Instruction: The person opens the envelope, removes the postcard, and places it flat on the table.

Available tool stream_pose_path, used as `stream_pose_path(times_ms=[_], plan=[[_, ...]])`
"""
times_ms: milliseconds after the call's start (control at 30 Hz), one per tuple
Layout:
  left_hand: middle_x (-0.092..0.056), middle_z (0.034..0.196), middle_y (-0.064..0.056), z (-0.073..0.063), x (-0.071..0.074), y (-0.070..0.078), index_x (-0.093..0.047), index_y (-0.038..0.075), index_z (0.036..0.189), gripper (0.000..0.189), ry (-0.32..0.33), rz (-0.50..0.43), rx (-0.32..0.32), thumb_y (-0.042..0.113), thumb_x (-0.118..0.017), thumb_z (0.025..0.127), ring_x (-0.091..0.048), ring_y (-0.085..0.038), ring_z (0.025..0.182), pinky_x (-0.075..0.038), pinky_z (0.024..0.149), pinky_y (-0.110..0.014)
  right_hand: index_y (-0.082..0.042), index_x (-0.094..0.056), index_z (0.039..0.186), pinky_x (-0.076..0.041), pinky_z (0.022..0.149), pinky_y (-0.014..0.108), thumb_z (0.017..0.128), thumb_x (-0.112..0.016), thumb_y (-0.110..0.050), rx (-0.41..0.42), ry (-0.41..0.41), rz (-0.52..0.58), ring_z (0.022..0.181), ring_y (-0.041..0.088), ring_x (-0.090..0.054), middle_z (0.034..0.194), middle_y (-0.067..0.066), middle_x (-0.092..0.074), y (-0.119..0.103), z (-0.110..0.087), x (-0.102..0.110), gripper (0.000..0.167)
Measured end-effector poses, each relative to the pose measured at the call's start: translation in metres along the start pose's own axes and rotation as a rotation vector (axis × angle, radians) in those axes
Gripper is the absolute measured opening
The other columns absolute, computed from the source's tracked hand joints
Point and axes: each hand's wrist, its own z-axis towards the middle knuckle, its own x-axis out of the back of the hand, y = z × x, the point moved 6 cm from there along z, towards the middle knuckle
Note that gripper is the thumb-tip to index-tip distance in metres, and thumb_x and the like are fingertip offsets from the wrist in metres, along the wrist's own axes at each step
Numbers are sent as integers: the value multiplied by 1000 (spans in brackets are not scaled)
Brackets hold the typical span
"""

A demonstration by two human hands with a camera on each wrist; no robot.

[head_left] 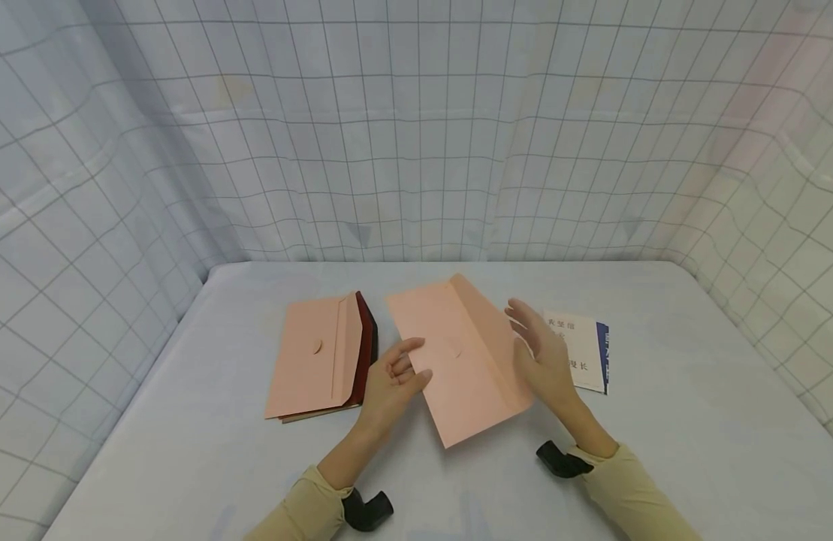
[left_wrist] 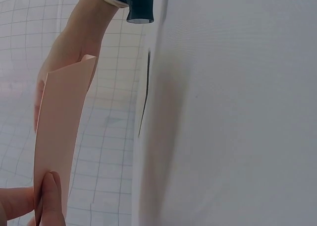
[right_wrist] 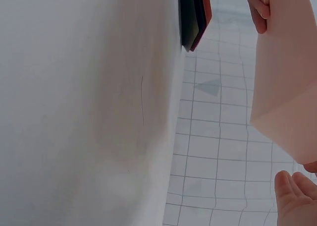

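Observation:
A pale pink paper envelope [head_left: 443,353] is held up above the table, tilted, its flap [head_left: 490,330] unfolded toward the right. My left hand [head_left: 392,383] pinches its left edge between thumb and fingers; the left wrist view shows the thumb [left_wrist: 51,198] flat on the paper. Beside the flap's outer edge is my right hand [head_left: 544,357], fingers loosely bent and spread, not gripping the paper. In the right wrist view, the right fingertips [right_wrist: 283,186] sit just by the flap's border.
Left of my hands lies a stack of envelopes [head_left: 304,361], pink on top with dark red and black ones underneath. On the right, printed white cards [head_left: 585,349] with a blue edge lie partly behind my right hand. Gridded white curtains [head_left: 416,150] surround the white table [head_left: 686,406].

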Motion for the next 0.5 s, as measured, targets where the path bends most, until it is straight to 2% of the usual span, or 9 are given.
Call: stream_pose_path(times_ms=[133,300,367,500], plan=[[-59,124,-27,0,0,0,-49,3,130,51,-2,8,1,-10,-58,82,-66,-22,104,-53,76,-19,4,-45,134,-42,100,17,77,-47,24,55,9,-4,121,27,-52,132,22,-53,0,1,1,61],[-59,124,-26,0,-1,-1,-49,3,130,50,-5,11,8,-9,-58,82,-67,-11,97,-53,75,-19,1,-51,129,-40,99,12,74,-51,20,114,19,-133,115,16,-54,126,20,-56,0,1,2,58],[-60,124,-25,0,-1,-2,-50,4,129,50,-2,3,15,-9,-58,82,-67,-9,96,-53,75,-19,-1,-53,127,-39,98,11,75,-53,15,130,20,-195,111,18,-55,124,18,-57,-1,1,3,54],[-60,124,-24,0,-2,-2,-50,5,130,51,-2,-6,24,-10,-58,81,-67,-11,96,-53,75,-20,-2,-57,122,-40,93,13,76,-55,12,141,-1,-239,101,24,-56,118,16,-61,-3,1,3,49]])
